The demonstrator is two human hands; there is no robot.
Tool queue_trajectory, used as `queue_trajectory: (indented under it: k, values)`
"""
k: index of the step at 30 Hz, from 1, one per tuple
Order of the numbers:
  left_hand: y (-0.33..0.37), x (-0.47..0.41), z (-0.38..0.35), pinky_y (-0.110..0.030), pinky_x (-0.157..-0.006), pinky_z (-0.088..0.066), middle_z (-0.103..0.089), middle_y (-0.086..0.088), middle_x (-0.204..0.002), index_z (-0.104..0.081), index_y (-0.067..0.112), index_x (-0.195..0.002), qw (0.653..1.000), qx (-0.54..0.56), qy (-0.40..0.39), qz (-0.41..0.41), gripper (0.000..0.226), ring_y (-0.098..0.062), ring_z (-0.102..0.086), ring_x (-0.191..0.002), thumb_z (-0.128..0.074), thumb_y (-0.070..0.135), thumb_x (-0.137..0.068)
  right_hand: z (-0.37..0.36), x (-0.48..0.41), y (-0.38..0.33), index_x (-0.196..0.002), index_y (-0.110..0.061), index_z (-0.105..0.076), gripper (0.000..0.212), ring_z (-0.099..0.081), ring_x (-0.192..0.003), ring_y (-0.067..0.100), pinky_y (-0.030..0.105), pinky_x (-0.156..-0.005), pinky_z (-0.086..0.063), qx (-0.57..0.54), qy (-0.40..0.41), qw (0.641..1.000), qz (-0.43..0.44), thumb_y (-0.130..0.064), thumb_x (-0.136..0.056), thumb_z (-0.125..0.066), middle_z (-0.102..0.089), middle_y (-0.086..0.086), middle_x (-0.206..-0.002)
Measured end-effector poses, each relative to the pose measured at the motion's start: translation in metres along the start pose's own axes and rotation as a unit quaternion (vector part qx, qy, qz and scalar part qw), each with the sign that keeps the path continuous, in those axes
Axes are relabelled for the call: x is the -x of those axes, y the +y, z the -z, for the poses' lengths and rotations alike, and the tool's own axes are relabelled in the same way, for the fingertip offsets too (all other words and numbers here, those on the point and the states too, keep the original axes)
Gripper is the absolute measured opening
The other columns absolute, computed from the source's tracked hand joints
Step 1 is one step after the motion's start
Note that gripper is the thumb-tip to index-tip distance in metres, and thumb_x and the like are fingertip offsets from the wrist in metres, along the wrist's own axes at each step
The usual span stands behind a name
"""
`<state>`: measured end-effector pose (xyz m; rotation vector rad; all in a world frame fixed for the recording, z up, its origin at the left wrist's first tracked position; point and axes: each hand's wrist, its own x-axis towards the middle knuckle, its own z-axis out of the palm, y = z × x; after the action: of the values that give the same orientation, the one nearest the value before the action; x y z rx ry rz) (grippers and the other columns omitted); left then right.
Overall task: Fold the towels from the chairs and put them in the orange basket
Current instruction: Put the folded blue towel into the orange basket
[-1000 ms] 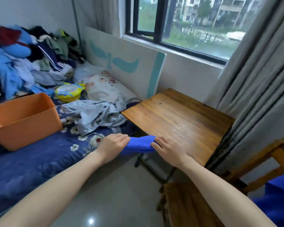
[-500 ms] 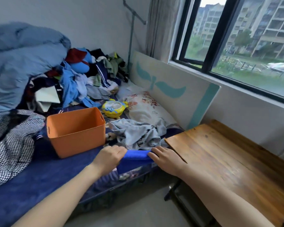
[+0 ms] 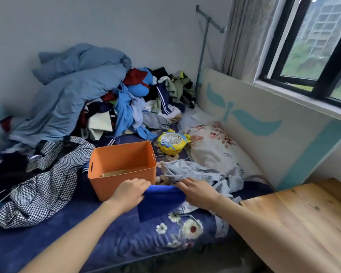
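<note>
Blue towel point(image 3: 161, 201) is hanging folded beside orange basket point(image 3: 122, 160), left hand point(image 3: 129, 191) and right hand point(image 3: 197, 191) fingers point(image 3: 185, 182) pinching its top edge; placing step, probably needing a lift over the rim.

Bare forearms point(image 3: 83, 229) — left hand point(image 3: 129, 191), right hand point(image 3: 197, 191)

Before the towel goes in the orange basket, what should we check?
1. Folded: the blue towel hangs doubled over. Ok.
2. Held: the left hand and right hand hold its top edge, one at each end. Ok.
3. Room in the basket: open top, only a thin yellowish strip inside. Ok.
4. Towel above the opening: it is in front of the basket's near wall. Not ok.
5. Rim free: the grey clothes lie beside the basket, not over it. Ok.
</note>
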<state>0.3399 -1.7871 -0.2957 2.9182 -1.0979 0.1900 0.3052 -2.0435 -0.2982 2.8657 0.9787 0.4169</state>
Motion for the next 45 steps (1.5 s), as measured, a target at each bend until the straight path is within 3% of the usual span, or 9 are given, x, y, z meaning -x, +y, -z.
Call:
queue_trajectory:
  k: [2,7,12,20,26,28,34,38,45]
  values:
    - [-0.007,-0.019,-0.005,-0.031,-0.089,-0.045,-0.059,-0.002,-0.122,-0.054,0.014,-0.122,0.998,0.009,-0.028,0.058,0.039,-0.023,-0.055,-0.111,-0.052,0.011,-0.083,-0.015,-0.019,0.025,-0.101,-0.014,-0.058,0.051,-0.066,-0.073,0.021,0.021,-0.038,-0.043,-0.016,0.001,1.0,0.021,-0.016,-0.054,-0.076,-0.064,0.002,-0.086]
    - [-0.025,-0.029,-0.027,-0.031,-0.087,-0.041,-0.055,0.001,-0.123,-0.048,0.016,-0.123,0.986,0.014,-0.073,0.148,0.037,-0.022,-0.05,-0.111,-0.041,0.01,-0.088,-0.05,-0.065,0.051,-0.103,-0.018,-0.051,0.07,-0.066,-0.07,0.016,0.019,-0.041,-0.043,-0.053,-0.019,0.996,0.076,-0.024,-0.042,-0.082,-0.063,-0.004,-0.08]
    - [-0.058,-0.017,-0.042,-0.03,-0.08,-0.04,-0.056,0.002,-0.115,-0.049,0.015,-0.118,0.974,0.018,-0.102,0.199,0.032,-0.02,-0.051,-0.106,-0.039,0.01,-0.088,-0.09,-0.104,0.042,-0.114,-0.003,-0.054,0.044,-0.06,-0.094,0.033,0.038,-0.057,-0.05,-0.125,-0.086,0.983,0.105,-0.009,-0.07,-0.058,-0.06,0.015,-0.102]
    - [-0.146,-0.024,-0.044,-0.029,-0.084,-0.041,-0.058,0.006,-0.114,-0.052,0.016,-0.116,0.973,0.044,-0.042,0.222,0.035,-0.017,-0.053,-0.107,-0.044,0.009,-0.084,-0.104,-0.199,0.04,-0.087,-0.019,-0.054,0.033,-0.059,-0.059,0.014,0.019,-0.036,-0.035,-0.093,0.024,0.985,0.145,-0.025,-0.059,-0.038,-0.058,-0.006,-0.069]
    - [-0.255,-0.067,-0.035,-0.029,-0.08,-0.046,-0.064,0.005,-0.109,-0.059,0.014,-0.113,0.985,0.052,0.043,0.162,0.039,-0.019,-0.06,-0.1,-0.052,0.007,-0.075,-0.111,-0.299,0.047,-0.101,-0.018,-0.047,0.038,-0.061,-0.069,0.02,0.023,-0.048,-0.047,-0.131,0.086,0.985,0.074,-0.018,-0.064,-0.041,-0.066,0.0,-0.083]
    - [-0.28,-0.077,-0.036,-0.026,-0.063,-0.051,-0.068,0.005,-0.091,-0.064,0.015,-0.096,0.988,0.048,0.065,0.128,0.037,-0.019,-0.066,-0.079,-0.053,0.009,-0.061,-0.113,-0.315,0.044,-0.102,-0.017,-0.048,0.036,-0.056,-0.076,0.017,0.024,-0.055,-0.045,-0.125,0.099,0.986,0.047,-0.018,-0.066,-0.042,-0.067,0.0,-0.088]
    - [-0.366,-0.114,-0.067,-0.034,-0.083,-0.04,-0.057,0.004,-0.118,-0.053,0.015,-0.115,0.986,0.088,-0.036,0.138,0.031,-0.021,-0.052,-0.108,-0.044,0.01,-0.086,-0.147,-0.384,0.039,-0.1,-0.022,-0.046,0.033,-0.059,-0.079,0.011,0.019,-0.054,-0.045,-0.103,0.052,0.993,-0.031,-0.023,-0.068,-0.04,-0.069,-0.005,-0.089]
    - [-0.388,-0.134,-0.096,-0.034,-0.079,-0.039,-0.057,0.004,-0.118,-0.052,0.014,-0.113,0.98,0.111,-0.095,0.132,0.028,-0.02,-0.049,-0.108,-0.04,0.009,-0.088,-0.175,-0.396,0.041,-0.103,-0.021,-0.055,0.038,-0.066,-0.083,0.02,0.019,-0.056,-0.049,-0.166,-0.045,0.981,-0.089,-0.014,-0.065,-0.057,-0.068,-0.002,-0.094]
    - [-0.418,-0.176,-0.155,-0.038,-0.084,-0.041,-0.059,0.002,-0.114,-0.054,0.017,-0.112,0.959,0.169,-0.178,0.145,0.032,-0.021,-0.049,-0.104,-0.038,0.006,-0.086,-0.235,-0.418,0.061,-0.12,-0.014,-0.056,0.037,-0.051,-0.11,0.025,0.033,-0.079,-0.045,-0.221,-0.14,0.948,-0.181,-0.008,-0.083,-0.052,-0.058,0.002,-0.118]
